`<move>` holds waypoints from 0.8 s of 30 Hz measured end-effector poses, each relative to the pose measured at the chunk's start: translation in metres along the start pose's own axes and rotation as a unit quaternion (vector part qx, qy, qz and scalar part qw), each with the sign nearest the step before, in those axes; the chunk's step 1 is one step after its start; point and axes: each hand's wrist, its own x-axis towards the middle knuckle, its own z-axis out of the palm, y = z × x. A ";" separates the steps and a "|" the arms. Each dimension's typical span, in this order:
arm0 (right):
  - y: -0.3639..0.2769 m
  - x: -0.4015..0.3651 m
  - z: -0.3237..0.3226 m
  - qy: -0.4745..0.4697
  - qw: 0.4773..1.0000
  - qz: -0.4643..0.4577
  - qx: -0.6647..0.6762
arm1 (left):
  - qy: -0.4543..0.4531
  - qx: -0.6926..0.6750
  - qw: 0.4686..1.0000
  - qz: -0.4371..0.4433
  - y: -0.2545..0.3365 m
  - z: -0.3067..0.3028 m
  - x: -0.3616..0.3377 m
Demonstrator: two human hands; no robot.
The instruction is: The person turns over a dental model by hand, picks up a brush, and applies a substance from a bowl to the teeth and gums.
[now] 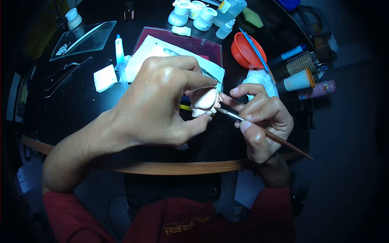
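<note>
Between the thumb and fingers of my left hand is a pale pinkish-white dental model, held above the table near its front edge. Bright light washes out its smooth face, and my fingers hide part of its rim. My right hand is closed in a pen-like pinch on a fine brush with a brown wooden handle and a silver ferrule. The brush tip meets the lower right edge of the model, or lies very close to it. A yellow strip shows behind the model.
White paper lies on a dark red sheet. Left are a syringe, a white pad, tweezers and a glass slab. Red bowls, white jars and a brush holder stand behind.
</note>
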 end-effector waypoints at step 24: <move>0.001 -0.002 0.004 0.014 0.997 -0.042 -0.055 | 0.000 0.013 1.000 -0.008 0.002 -0.001 0.001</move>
